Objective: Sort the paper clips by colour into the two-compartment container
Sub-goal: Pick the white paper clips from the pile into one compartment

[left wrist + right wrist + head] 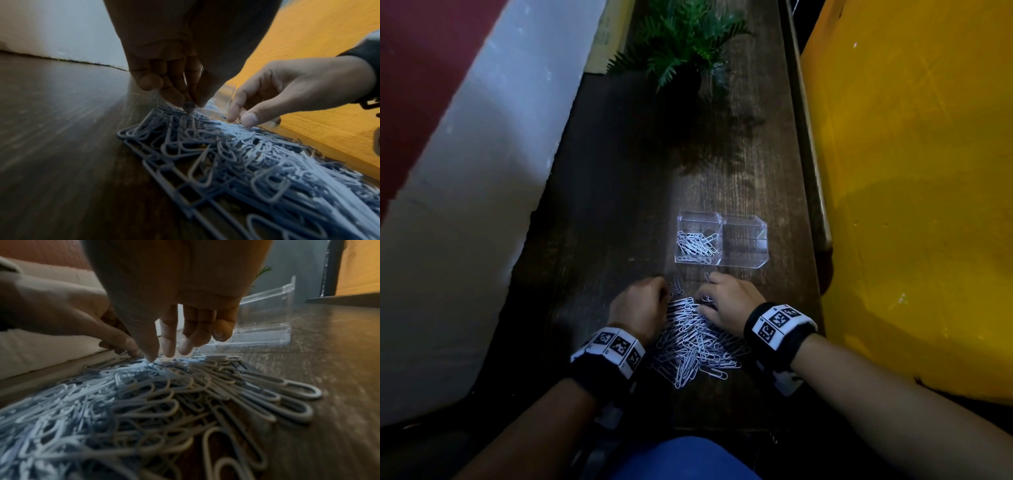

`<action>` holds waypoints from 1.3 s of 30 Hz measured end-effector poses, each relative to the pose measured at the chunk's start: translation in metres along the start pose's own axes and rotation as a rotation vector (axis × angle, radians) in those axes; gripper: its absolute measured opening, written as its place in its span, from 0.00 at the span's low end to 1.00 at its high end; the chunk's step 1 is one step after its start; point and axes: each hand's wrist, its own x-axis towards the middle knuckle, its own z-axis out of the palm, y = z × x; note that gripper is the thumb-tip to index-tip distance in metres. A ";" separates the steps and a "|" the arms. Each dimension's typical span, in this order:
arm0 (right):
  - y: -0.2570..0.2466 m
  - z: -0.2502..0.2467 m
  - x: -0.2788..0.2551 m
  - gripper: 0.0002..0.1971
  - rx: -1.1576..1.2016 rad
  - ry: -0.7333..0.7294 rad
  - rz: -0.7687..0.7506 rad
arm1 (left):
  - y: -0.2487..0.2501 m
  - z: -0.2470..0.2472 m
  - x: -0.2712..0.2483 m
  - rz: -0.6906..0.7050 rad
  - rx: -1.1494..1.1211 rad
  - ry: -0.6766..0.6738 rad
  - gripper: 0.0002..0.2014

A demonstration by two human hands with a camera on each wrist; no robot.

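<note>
A heap of white paper clips (pixel 695 339) lies on the dark wooden table in front of me, with a few dark clips (pixel 677 287) at its far edge. Beyond it stands the clear two-compartment container (pixel 744 263). Its left compartment holds white clips (pixel 697 244); its right compartment looks bare. My left hand (pixel 190 104) hangs over the far left of the heap with curled fingers, pinching a small dark clip (pixel 188 107). My right hand (pixel 162 356) reaches down with fairly straight fingers, and its thumb and forefinger touch the top of the heap (pixel 144 394).
A potted fern (pixel 685 51) stands at the far end of the narrow table. A white and red wall (pixel 465 192) runs along the left, and a yellow surface (pixel 914 171) borders the right behind a raised wooden edge (pixel 815 178).
</note>
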 end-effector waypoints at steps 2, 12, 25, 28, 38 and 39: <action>-0.001 0.000 0.002 0.13 -0.008 -0.004 -0.007 | -0.001 -0.002 -0.001 -0.014 0.040 -0.012 0.07; 0.003 0.002 0.000 0.03 0.124 0.034 0.038 | 0.009 0.008 0.008 0.123 0.131 -0.116 0.10; 0.011 0.000 0.003 0.11 0.605 0.077 0.181 | 0.002 0.008 0.009 0.022 -0.136 0.027 0.05; 0.014 0.000 0.005 0.04 0.675 0.087 0.189 | 0.001 0.004 0.007 -0.001 -0.264 0.036 0.04; 0.025 -0.007 0.002 0.03 0.903 0.103 0.250 | 0.011 -0.012 0.014 -0.050 -0.510 0.039 0.14; 0.025 -0.009 0.002 0.04 0.941 0.106 0.262 | 0.014 -0.016 0.020 -0.029 -0.489 0.059 0.14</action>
